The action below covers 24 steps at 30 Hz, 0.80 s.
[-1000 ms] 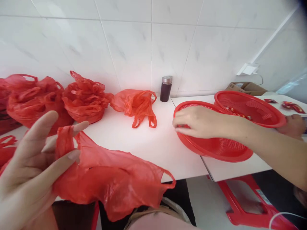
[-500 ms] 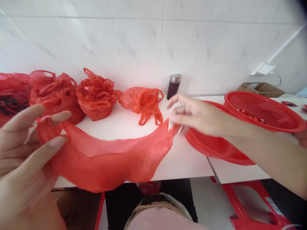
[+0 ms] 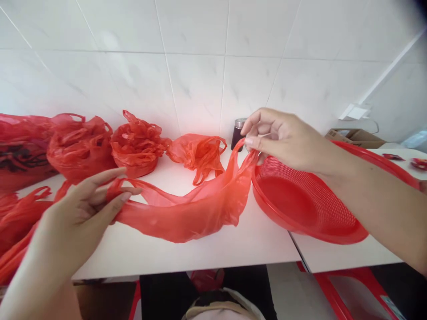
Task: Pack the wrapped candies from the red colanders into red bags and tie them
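Note:
A thin red plastic bag (image 3: 180,220) is stretched sideways above the white table, sagging in the middle between my two hands. At its left end, my left hand (image 3: 88,209) pinches one handle between thumb and fingers. My right hand (image 3: 275,135) grips the other handle loop, raised higher, just in front of the dark flask (image 3: 237,133). Behind the held bag lies a crumpled red plastic bag (image 3: 196,153). Below my right forearm sits a red perforated basket (image 3: 290,200), its floor bare where it shows.
Bulging red bags (image 3: 78,146) line the wall at left, with more red bags (image 3: 20,222) near my left arm. A second red basket (image 3: 373,158) stands at right, partly hidden by my forearm. Behind it are a cardboard box (image 3: 358,138) and small red packets (image 3: 418,163).
My right hand has risen, lifting its end of the bag. My left hand has moved right and away from the camera, still holding its handle. The view has tilted up slightly.

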Tool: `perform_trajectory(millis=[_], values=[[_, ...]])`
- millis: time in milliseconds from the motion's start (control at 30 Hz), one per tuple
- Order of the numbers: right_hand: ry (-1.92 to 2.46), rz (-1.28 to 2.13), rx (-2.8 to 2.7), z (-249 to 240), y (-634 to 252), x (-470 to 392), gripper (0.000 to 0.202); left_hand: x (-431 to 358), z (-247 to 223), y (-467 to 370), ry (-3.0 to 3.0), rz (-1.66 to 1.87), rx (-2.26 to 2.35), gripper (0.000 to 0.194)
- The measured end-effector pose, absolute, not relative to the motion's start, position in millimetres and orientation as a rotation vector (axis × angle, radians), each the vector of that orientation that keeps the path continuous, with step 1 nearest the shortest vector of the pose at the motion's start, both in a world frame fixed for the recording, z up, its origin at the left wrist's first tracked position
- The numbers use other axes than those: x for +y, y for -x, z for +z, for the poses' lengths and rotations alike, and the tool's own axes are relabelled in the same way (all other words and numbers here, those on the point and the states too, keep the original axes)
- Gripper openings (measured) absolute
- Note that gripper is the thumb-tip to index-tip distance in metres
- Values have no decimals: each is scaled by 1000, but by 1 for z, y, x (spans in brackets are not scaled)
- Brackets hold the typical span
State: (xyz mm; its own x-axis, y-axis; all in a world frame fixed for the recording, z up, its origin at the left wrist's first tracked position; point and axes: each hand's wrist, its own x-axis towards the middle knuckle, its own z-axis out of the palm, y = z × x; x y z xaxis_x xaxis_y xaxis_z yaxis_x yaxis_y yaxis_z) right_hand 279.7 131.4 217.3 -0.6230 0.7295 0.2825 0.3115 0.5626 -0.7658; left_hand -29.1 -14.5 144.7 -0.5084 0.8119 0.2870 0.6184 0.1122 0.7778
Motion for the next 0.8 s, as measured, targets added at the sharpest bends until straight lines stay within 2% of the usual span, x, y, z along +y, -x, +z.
perform_trajectory(millis=[167,233,333,433,500,600,700,733,800], values=[[806,917,-2228,217,-285,135,9,-11,139,54,-1394,858,2410,57],[797,875,-2220,217,-288,139,8,-12,137,60,-1349,839,2324,52],[822,861,-2234,216,-292,147,10,-10,136,59,-1312,1115,1961,40],[843,853,-2236,218,-292,154,13,0,138,42,-1323,1488,1407,25],[832,829,-2264,220,-288,156,14,11,144,28,-1332,1526,1069,19],[765,783,-2350,225,-268,150,17,31,155,7,-1450,1327,911,35],[595,775,-2422,227,-235,135,20,47,166,-11,-1578,1016,1087,54],[535,789,-2444,226,-223,129,20,51,168,-16,-1612,920,1167,51],[425,841,-2459,223,-202,119,20,58,168,-24,-1650,811,1302,29]])
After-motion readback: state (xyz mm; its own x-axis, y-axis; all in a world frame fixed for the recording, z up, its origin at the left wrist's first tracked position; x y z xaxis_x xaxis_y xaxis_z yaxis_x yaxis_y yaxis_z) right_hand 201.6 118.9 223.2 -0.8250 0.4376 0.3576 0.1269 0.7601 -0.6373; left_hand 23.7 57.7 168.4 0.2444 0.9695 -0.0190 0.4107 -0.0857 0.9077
